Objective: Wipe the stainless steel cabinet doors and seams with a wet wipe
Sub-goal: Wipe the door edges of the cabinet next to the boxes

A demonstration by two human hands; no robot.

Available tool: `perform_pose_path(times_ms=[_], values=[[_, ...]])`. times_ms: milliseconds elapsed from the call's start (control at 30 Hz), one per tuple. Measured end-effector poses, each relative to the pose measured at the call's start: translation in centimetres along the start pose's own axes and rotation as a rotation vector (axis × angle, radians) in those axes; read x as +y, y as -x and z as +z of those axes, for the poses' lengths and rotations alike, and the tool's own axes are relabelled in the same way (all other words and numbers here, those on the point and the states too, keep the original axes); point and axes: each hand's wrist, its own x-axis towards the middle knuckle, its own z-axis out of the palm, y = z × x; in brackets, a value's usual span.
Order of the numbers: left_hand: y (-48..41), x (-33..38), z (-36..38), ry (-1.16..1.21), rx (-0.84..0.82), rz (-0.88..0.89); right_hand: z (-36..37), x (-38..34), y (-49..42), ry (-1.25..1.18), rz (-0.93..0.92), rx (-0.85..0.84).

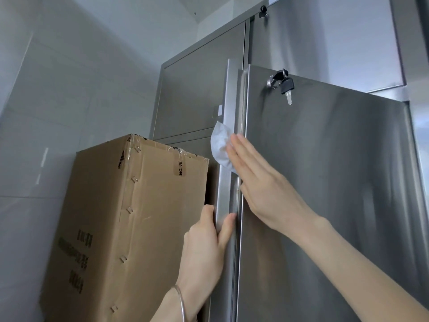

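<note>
Take the cabinet door [325, 182] as the landmark. Keys [282, 83] hang from the lock near its top left corner. At its left edge the wet wipe [219, 147] lies under the fingertips of the right hand [262, 182], which reaches across the door's front. Lower on that edge, the left hand [204, 242] grips it. The cardboard box [130, 228] stands just left of the door, before the wall [69, 89]. Another lock [263, 11] sits above.

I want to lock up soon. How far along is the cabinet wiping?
Done: no surface looks plainly wiped, so I cannot tell. In hand: the right hand presses the wet wipe on the door edge by the seam while the left hand grips that edge lower down. Left: likely the door face below the keys and the upper doors.
</note>
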Motion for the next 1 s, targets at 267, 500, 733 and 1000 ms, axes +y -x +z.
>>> perform_pose_path(times_ms=[267, 500, 733, 1000], values=[[-0.3, -0.4, 0.9, -0.018, 0.04, -0.044, 0.0, 1.4, -2.4, -0.13, -0.081, 0.085], [-0.3, -0.6, 0.8, -0.01, 0.03, -0.012, 2.3, 0.1, -1.0, -0.041, -0.063, 0.367], [0.0, -0.5, 0.5, 0.003, 0.002, -0.008, 2.1, 0.8, -0.6, 0.047, -0.01, 0.114], [1.4, -0.9, 0.5, -0.034, 0.041, 0.016, 1.8, -0.9, 0.9, -0.071, 0.031, 0.081]])
